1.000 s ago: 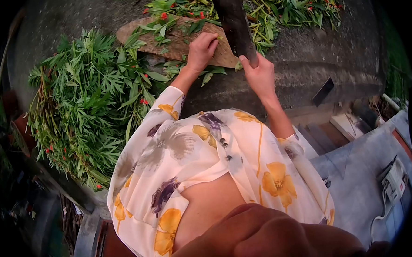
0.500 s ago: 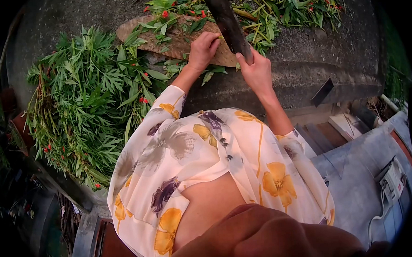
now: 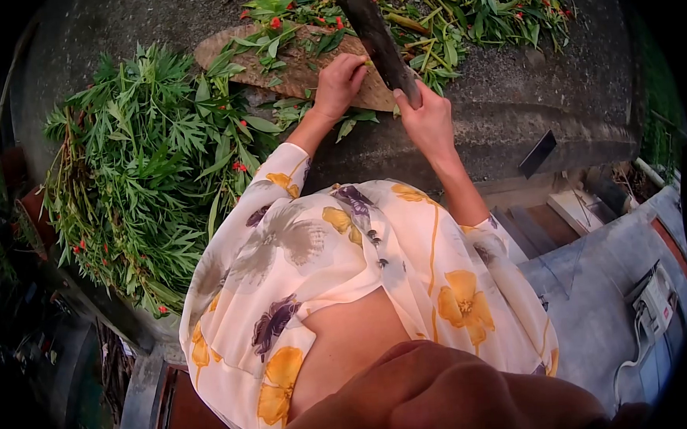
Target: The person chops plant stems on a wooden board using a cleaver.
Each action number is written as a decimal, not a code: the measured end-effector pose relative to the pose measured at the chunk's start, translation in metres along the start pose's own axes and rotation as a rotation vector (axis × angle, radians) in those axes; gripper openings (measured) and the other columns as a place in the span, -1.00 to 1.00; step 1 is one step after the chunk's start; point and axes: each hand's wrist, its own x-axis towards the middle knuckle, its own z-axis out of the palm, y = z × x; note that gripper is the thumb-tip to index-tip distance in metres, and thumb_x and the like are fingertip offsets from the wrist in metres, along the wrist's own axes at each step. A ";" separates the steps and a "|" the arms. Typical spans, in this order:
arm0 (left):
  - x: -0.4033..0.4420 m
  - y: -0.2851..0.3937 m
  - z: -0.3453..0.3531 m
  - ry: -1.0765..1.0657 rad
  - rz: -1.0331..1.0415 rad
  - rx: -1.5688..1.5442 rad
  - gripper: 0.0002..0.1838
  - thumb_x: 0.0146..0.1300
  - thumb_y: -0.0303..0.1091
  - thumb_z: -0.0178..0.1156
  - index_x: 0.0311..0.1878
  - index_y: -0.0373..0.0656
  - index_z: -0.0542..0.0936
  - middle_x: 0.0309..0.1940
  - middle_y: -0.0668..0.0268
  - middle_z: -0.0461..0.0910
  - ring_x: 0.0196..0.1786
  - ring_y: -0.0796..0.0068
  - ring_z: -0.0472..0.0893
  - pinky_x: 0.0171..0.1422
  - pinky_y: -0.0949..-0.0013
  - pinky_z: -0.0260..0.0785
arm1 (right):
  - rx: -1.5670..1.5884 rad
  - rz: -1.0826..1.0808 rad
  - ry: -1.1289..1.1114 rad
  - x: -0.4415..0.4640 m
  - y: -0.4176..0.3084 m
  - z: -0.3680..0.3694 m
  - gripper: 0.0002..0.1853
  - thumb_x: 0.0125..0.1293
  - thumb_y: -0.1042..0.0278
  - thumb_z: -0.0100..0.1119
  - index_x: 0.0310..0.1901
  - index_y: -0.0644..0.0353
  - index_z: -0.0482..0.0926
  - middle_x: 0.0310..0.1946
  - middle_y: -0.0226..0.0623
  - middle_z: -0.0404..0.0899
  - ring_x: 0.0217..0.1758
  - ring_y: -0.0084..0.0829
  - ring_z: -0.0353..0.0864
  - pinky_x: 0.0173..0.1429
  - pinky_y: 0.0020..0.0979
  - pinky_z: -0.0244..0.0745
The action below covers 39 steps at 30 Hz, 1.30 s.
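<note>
My right hand (image 3: 427, 123) is wrapped round the handle end of a dark, broad-bladed knife (image 3: 374, 36). The blade points up and away, over the right end of a wooden chopping board (image 3: 305, 75). Just left of the blade, my left hand (image 3: 340, 83) is closed above the board, with a small yellow-green stem (image 3: 367, 62) showing at its fingertips. Most of that stem is hidden by the hand and the blade. Loose green leaves (image 3: 271, 47) and red flowers lie across the board.
A large heap of leafy stalks (image 3: 143, 163) lies on the left. More cut stems and leaves (image 3: 496, 8) spread behind the knife on the grey stone surface (image 3: 523, 88). A dark flat object (image 3: 538, 154) sits at its front right edge.
The knife's blade has shifted very slightly, its far end a little lower. Both hands stay in nearly the same place.
</note>
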 end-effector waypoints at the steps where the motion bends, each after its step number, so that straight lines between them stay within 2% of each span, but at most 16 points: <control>1: 0.000 0.000 0.000 0.000 -0.001 0.000 -0.81 0.27 -0.53 0.37 -0.06 -0.20 0.68 -0.23 0.18 0.67 -0.24 0.11 0.72 -0.18 0.22 0.58 | 0.000 0.001 0.000 0.000 0.000 0.000 -0.74 0.38 0.33 0.32 -0.31 0.35 0.50 -0.65 0.03 0.37 -0.55 0.15 0.42 -0.40 -0.14 0.38; 10: -0.006 0.000 0.004 -0.009 0.012 0.043 -0.81 0.28 -0.53 0.36 -0.06 -0.22 0.66 -0.22 0.15 0.66 -0.18 0.03 0.71 -0.13 0.16 0.59 | 0.016 0.015 0.003 0.001 0.008 0.008 -0.75 0.38 0.31 0.30 -0.29 0.34 0.54 -0.65 0.03 0.40 -0.53 0.16 0.52 -0.39 -0.11 0.40; 15: 0.000 0.006 0.000 0.088 0.062 0.023 -0.83 0.26 -0.52 0.37 -0.09 -0.21 0.63 -0.25 0.11 0.66 -0.19 0.00 0.70 -0.14 0.13 0.59 | -0.007 0.022 -0.011 -0.005 0.003 0.005 -0.77 0.38 0.32 0.30 -0.29 0.34 0.55 -0.64 0.04 0.43 -0.52 0.16 0.55 -0.39 -0.10 0.41; 18: -0.004 0.001 0.001 0.038 -0.016 0.074 -0.85 0.26 -0.52 0.37 -0.15 -0.20 0.61 -0.27 0.09 0.65 -0.21 -0.01 0.69 -0.16 0.12 0.57 | 0.035 0.030 -0.005 -0.002 0.003 0.009 -0.77 0.38 0.33 0.30 -0.28 0.34 0.56 -0.64 0.04 0.43 -0.52 0.17 0.54 -0.39 -0.11 0.41; 22: -0.003 0.004 0.001 0.038 -0.022 0.044 -0.86 0.26 -0.52 0.37 -0.18 -0.21 0.59 -0.29 0.09 0.63 -0.24 -0.03 0.68 -0.18 0.11 0.55 | 0.014 0.030 -0.006 -0.003 0.001 0.010 -0.79 0.38 0.33 0.30 -0.25 0.34 0.58 -0.63 0.05 0.44 -0.51 0.18 0.55 -0.38 -0.11 0.42; 24: 0.001 0.006 0.002 0.097 0.073 0.037 -0.85 0.26 -0.52 0.38 -0.19 -0.22 0.58 -0.32 0.07 0.62 -0.25 -0.04 0.67 -0.19 0.10 0.54 | 0.024 0.033 -0.001 -0.004 0.002 0.008 -0.80 0.37 0.34 0.30 -0.22 0.34 0.60 -0.61 0.08 0.45 -0.48 0.20 0.55 -0.37 -0.09 0.42; 27: -0.003 0.001 0.003 0.021 -0.034 0.071 -0.86 0.27 -0.51 0.37 -0.19 -0.23 0.57 -0.33 0.06 0.61 -0.26 -0.06 0.66 -0.20 0.09 0.53 | 0.019 0.021 -0.008 0.001 0.007 0.014 -0.80 0.37 0.34 0.30 -0.23 0.34 0.59 -0.59 0.10 0.46 -0.46 0.21 0.56 -0.35 -0.08 0.42; 36: -0.009 0.002 0.002 0.012 -0.068 0.041 -0.87 0.30 -0.51 0.35 -0.17 -0.24 0.57 -0.31 0.02 0.60 -0.23 -0.11 0.66 -0.18 0.05 0.53 | -0.005 0.030 -0.015 0.003 0.011 0.018 -0.79 0.35 0.34 0.30 -0.26 0.35 0.56 -0.57 0.12 0.50 -0.39 0.24 0.59 -0.32 -0.04 0.44; 39: -0.008 0.005 0.001 0.046 -0.008 0.048 -0.87 0.28 -0.53 0.33 -0.15 -0.24 0.57 -0.28 0.02 0.61 -0.20 -0.12 0.67 -0.16 0.05 0.54 | -0.012 -0.004 -0.005 0.002 0.014 0.017 -0.79 0.36 0.34 0.30 -0.27 0.34 0.56 -0.56 0.13 0.50 -0.38 0.24 0.59 -0.32 -0.03 0.44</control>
